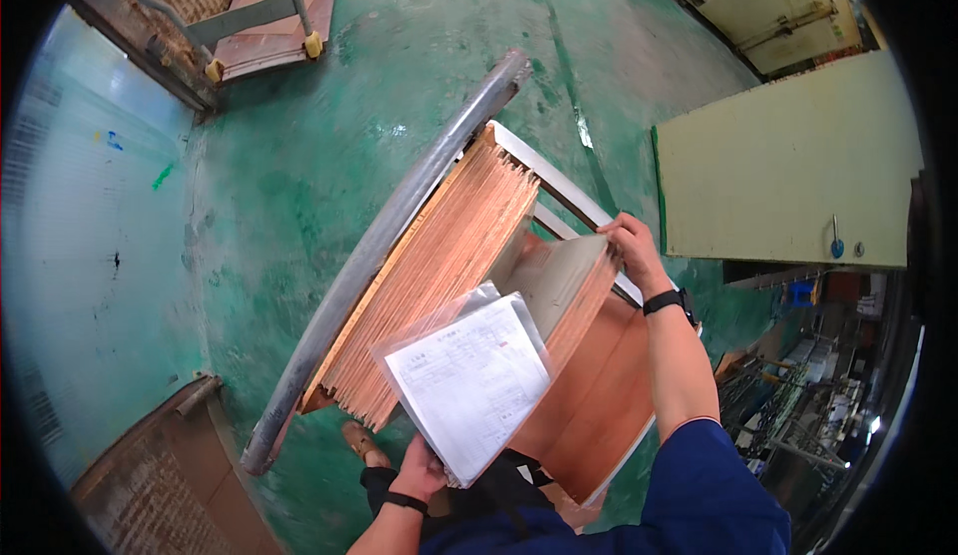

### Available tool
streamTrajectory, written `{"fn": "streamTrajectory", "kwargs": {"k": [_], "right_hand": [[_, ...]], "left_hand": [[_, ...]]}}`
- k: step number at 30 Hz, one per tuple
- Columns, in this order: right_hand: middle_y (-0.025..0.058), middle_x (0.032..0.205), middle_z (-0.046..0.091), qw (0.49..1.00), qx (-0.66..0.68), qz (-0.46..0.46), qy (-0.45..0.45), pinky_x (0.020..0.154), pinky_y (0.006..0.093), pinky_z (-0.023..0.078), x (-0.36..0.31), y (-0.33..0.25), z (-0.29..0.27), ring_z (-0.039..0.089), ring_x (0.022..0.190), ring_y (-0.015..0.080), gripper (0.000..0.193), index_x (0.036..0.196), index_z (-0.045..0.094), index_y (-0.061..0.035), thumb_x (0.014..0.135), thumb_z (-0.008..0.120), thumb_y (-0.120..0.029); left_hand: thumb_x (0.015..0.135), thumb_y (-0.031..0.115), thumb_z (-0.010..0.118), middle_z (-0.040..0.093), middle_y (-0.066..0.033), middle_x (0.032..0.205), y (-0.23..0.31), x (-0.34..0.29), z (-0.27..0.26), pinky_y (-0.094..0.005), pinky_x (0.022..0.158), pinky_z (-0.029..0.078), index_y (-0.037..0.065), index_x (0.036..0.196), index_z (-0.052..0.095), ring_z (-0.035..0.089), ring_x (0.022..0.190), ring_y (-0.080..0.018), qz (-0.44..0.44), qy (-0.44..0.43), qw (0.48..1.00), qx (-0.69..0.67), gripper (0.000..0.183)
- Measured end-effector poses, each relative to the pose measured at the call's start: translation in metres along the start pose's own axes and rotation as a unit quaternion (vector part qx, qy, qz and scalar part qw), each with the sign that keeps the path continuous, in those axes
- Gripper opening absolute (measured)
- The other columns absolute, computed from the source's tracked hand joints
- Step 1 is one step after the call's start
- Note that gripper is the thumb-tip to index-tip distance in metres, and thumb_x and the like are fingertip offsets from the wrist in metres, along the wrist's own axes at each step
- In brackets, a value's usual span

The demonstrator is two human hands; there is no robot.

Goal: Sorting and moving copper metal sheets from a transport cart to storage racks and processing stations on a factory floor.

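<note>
The right hand (631, 249) has its grip closed on the upper end of a copper-edged panel bundle (585, 319) above the rack (549, 170); the left hand (420, 471), partly hidden, seems closed on its lower corner. Probably heavy and stiff, it suits support at both ends.

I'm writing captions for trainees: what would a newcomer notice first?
Probably the thick stack of copper-coloured sheets near the centre, beside a long grey pipe. Next, the white paper in a clear sleeve below it, with the left hand near its lower edge. Then the right hand, at the upper end of a thinner stack.
</note>
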State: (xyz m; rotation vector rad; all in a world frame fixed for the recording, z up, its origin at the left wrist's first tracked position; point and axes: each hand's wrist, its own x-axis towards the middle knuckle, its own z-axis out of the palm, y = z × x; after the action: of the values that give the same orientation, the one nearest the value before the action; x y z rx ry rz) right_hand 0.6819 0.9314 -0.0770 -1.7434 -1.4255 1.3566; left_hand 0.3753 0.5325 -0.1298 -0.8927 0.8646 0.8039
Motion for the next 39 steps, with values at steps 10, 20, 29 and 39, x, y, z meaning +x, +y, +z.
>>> {"fn": "streamTrajectory", "kwargs": {"k": [10, 20, 29, 39], "right_hand": [[0.0223, 0.089, 0.067, 0.897, -0.421, 0.129, -0.042, 0.076, 0.0404, 0.049, 0.003, -0.012, -0.012, 0.063, 0.082, 0.035, 0.034, 0.087, 0.068, 0.0015, 0.081, 0.054, -0.029], [0.0267, 0.09, 0.066, 0.827, -0.53, 0.159, -0.102, 0.078, 0.0435, 0.05, -0.006, -0.008, -0.025, 0.065, 0.084, 0.0388, 0.047, 0.091, 0.067, 0.0075, 0.078, 0.054, -0.035], [0.0299, 0.094, 0.066, 0.84, -0.506, 0.177, -0.089, 0.084, 0.0437, 0.05, -0.051, 0.004, -0.021, 0.064, 0.093, 0.0422, 0.046, 0.089, 0.068, 0.0084, 0.079, 0.054, -0.035], [0.0232, 0.092, 0.065, 0.84, -0.45, 0.225, -0.2, 0.072, 0.0415, 0.051, -0.114, 0.008, 0.036, 0.065, 0.08, 0.0316, 0.042, 0.103, 0.062, 0.0108, 0.088, 0.052, -0.027]], "left_hand": [[0.097, 0.037, 0.048, 0.063, -0.0125, 0.121, -0.047, 0.03, 0.014, -0.0443, 0.088, 0.053, 0.005, 0.117, 0.061, 0.062, 0.106, -0.0276, -0.089, 0.017, 0.996, 0.01, 0.04], [0.098, 0.032, 0.046, 0.063, -0.0158, 0.12, -0.083, 0.065, -0.028, -0.0455, 0.091, 0.051, 0.001, 0.121, 0.059, 0.063, 0.105, -0.0307, -0.039, 0.041, 0.998, 0.039, 0.04], [0.099, 0.037, 0.047, 0.064, -0.0158, 0.116, -0.079, 0.068, -0.09, -0.0399, 0.078, 0.055, -0.004, 0.124, 0.054, 0.065, 0.098, -0.028, -0.037, 0.058, 0.993, 0.094, 0.048], [0.1, 0.021, 0.042, 0.063, -0.0192, 0.119, -0.04, -0.023, -0.133, -0.0375, 0.09, 0.052, -0.007, 0.123, 0.055, 0.064, 0.102, -0.0285, -0.028, 0.029, 0.997, 0.064, 0.038]]}}
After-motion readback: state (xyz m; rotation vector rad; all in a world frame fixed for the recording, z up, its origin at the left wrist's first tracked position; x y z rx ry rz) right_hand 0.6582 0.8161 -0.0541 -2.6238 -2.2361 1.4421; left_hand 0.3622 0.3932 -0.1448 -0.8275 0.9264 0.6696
